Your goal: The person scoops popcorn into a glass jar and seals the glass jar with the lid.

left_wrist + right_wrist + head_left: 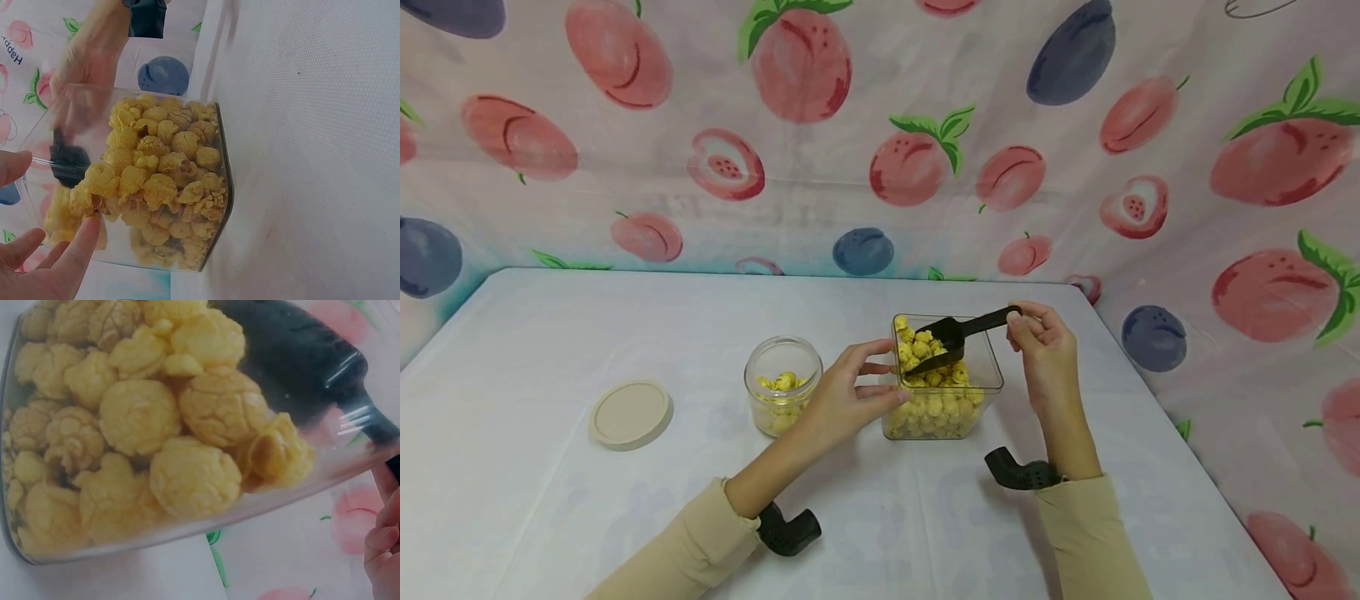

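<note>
A clear square-topped container (987, 362) holds yellow popcorn (931, 410), heaped higher on its left side. My right hand (1043, 343) pinches the handle end of a black scoop (953, 335), whose bowl dips into the popcorn inside the container. My left hand (842, 392) lies along the container's left side, fingers spread and fairly straight, with the thumb at the near left corner. From the left wrist, the thumb (81, 247) shows against the clear wall. Popcorn (139, 415) fills much of the right wrist view, with the dark scoop behind the wall.
Left of the container stands a round clear jar (760, 387), its mouth uncovered, with some popcorn in it. Farther left lies a round beige lid (631, 414). All stand on a white-covered table (587, 333), backed by a fruit-print cloth (820, 183).
</note>
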Available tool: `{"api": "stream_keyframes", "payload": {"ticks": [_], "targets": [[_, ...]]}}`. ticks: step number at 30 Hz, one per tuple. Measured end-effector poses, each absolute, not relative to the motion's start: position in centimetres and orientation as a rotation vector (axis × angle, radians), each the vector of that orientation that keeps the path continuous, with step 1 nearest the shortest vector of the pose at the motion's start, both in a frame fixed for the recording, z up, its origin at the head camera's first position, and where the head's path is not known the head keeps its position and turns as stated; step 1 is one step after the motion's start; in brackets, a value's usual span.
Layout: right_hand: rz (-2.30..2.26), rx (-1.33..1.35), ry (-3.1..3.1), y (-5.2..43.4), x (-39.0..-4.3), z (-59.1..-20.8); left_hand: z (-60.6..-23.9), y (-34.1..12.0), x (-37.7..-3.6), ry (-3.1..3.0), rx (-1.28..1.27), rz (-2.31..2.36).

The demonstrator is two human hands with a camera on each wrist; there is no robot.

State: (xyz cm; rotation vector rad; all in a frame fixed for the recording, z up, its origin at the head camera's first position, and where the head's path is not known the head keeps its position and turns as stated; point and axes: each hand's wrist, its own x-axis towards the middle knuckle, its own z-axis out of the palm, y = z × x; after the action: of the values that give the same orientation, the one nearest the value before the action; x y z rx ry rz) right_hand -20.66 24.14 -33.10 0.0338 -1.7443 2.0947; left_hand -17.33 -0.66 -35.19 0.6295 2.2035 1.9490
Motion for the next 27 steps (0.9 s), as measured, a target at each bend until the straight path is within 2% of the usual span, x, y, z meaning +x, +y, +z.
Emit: {"api": "stream_keyframes", "payload": {"ticks": [9, 18, 27], "targets": [[2.005, 0.209, -1.843, 23.6, -21.4, -34.8, -35.1, -0.6, -17.2, 2.210, 0.614, 1.943], [2.013, -0.008, -1.933, 22.4, -20.5, -33.4, -35.1, -0.6, -17.3, 2.207, 0.627, 1.950], [2.243, -0.061, -1.781, 23.6, -20.9, -33.7, -35.0, -0.6, -17.3, 2.201, 0.641, 1.946]]}}
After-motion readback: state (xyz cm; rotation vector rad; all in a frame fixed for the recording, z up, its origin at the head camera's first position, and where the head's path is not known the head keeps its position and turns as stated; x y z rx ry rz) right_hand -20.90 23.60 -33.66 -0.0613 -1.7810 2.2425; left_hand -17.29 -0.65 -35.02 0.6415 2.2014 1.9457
